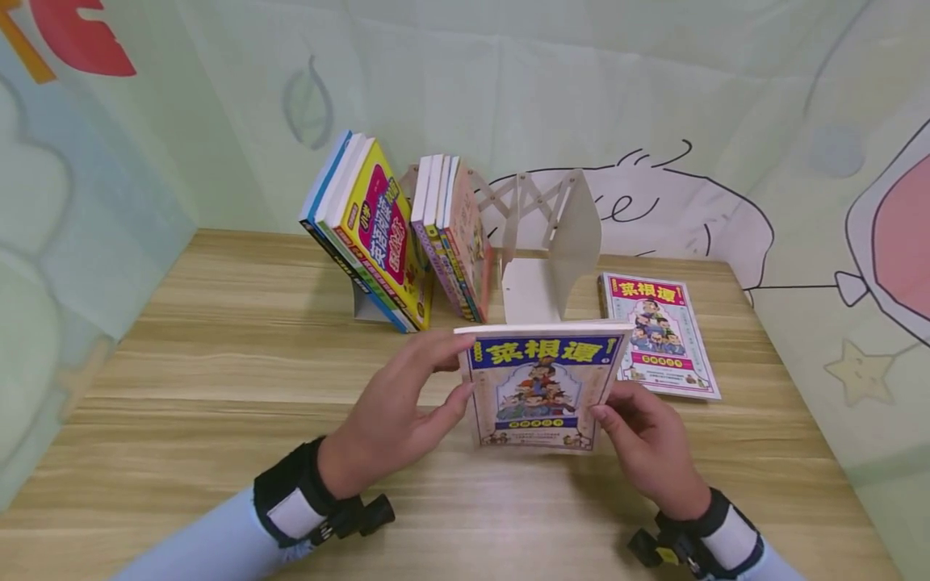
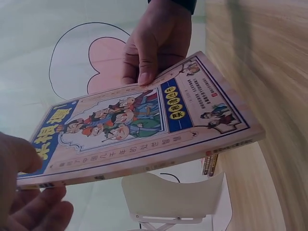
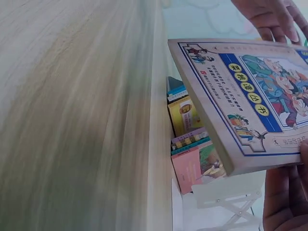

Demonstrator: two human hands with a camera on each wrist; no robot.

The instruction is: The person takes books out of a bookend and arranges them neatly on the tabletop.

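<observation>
Both hands hold a thin paperback book (image 1: 541, 395) with a blue title band and cartoon figures on its cover, raised and tilted above the table. My left hand (image 1: 395, 407) is at the book's upper left corner, its thumb by the front and fingers at the edge. With the thumb on the cover and fingers behind, my right hand (image 1: 650, 452) grips the lower right side. In the left wrist view, the book (image 2: 115, 120) spans between the two hands. A similar book (image 1: 657, 335) with a pink title band lies flat at the right, beyond my right hand.
A white expandable bookend rack (image 1: 574, 234) stands at the back of the wooden table (image 1: 240, 420). Thick books, a yellow one (image 1: 381, 234) in front, lean at its left end. Several thinner books (image 1: 465, 242) lean beside them. A printed cloth (image 1: 450, 89) hangs behind.
</observation>
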